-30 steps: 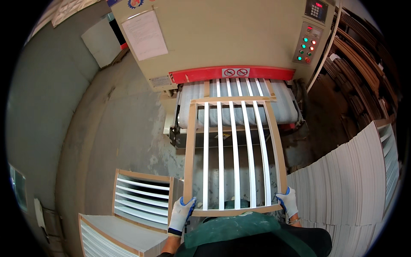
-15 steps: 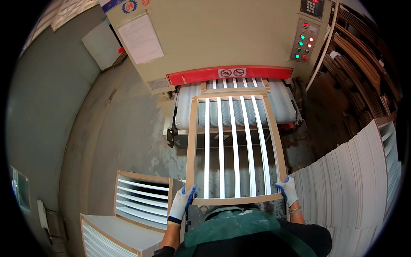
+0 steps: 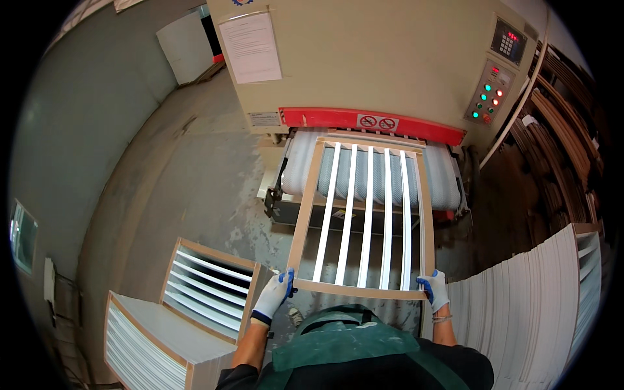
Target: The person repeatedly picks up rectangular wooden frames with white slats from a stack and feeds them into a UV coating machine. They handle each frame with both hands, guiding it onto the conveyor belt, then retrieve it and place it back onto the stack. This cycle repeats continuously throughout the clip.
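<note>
A slatted panel (image 3: 306, 224) with a brown frame and several white slats is held out in front of me. Its far end lies over the grey-white conveyor belt (image 3: 297, 166) of a machine. My left hand (image 3: 276, 292), in a white glove with blue fingers, grips the near left corner. At the near right corner, my right hand (image 3: 434, 290), gloved alike, is closed on the frame. Just beyond the held panel, the rear edge of another panel (image 3: 370, 138) shows under the machine's red bar (image 3: 325, 118).
The beige machine (image 3: 383, 58) carries a control panel (image 3: 489, 92) with lit buttons. Stacked slatted panels (image 3: 146, 331) stand at lower left. A tall pale stack (image 3: 513, 312) rises close to my right arm. Brown boards (image 3: 552, 123) fill racks at far right.
The panel ahead has slid farther under the red bar. My held panel has moved a little forward over the belt, both hands keeping their grip. The view has shifted, so the machine appears farther right.
</note>
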Demonstrator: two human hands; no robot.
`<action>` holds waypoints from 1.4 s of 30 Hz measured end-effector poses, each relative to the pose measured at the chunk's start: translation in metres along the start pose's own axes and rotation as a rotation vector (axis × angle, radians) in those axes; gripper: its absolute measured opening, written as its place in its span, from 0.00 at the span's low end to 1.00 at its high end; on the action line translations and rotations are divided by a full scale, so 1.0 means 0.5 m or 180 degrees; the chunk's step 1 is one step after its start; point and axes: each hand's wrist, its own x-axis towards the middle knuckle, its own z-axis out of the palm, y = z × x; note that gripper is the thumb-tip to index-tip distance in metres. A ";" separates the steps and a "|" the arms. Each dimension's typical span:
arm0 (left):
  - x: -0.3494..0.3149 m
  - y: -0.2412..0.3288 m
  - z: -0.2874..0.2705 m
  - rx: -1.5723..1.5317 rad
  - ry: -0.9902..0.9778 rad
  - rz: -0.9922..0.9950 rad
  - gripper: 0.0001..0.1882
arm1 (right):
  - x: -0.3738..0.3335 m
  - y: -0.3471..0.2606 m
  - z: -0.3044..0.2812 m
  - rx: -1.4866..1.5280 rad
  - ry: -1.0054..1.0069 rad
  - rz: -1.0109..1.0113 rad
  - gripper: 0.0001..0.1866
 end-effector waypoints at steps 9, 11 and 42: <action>0.101 -0.006 0.017 -0.0949 -0.0423 -0.1255 0.32 | 0.027 -0.019 -0.029 0.0739 -0.0537 0.0400 0.13; 0.125 -0.002 0.022 -0.1128 -0.0374 -0.1434 0.33 | 0.023 -0.022 -0.036 0.0857 -0.0590 0.1092 0.17; 0.107 0.020 0.026 -0.0450 -0.0750 -0.0908 0.23 | -0.013 -0.057 -0.031 0.0363 0.0013 0.0764 0.13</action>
